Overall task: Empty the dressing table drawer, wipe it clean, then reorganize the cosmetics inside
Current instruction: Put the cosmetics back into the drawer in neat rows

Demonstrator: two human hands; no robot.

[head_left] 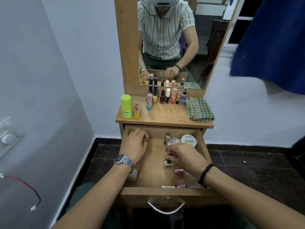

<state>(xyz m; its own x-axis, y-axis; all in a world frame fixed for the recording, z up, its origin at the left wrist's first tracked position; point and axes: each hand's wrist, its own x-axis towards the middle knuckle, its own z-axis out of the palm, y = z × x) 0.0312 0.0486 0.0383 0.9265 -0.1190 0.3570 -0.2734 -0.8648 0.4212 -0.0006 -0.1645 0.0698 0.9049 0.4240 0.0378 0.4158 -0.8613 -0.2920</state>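
The wooden drawer (153, 191) of the dressing table is pulled open. My right hand (184, 156) pinches the dark cap of a pale nail polish bottle (168, 164) standing in the drawer's middle. My left hand (136, 144) rests curled at the drawer's back left; I cannot see anything in it. Inside the drawer also sit a white round nail polish remover tub (189, 140), clear glass bottles (170, 140), two pink metallic tubes (179, 171) and a white jar (132, 176) under my left wrist.
On the tabletop (165, 116) stand a lime green stick (126, 106), a yellow tube (136, 109), a row of several polish bottles and lipsticks (166, 96) and a folded green checked cloth (199, 109). A mirror (166, 42) rises behind. A blue curtain (270, 43) hangs right.
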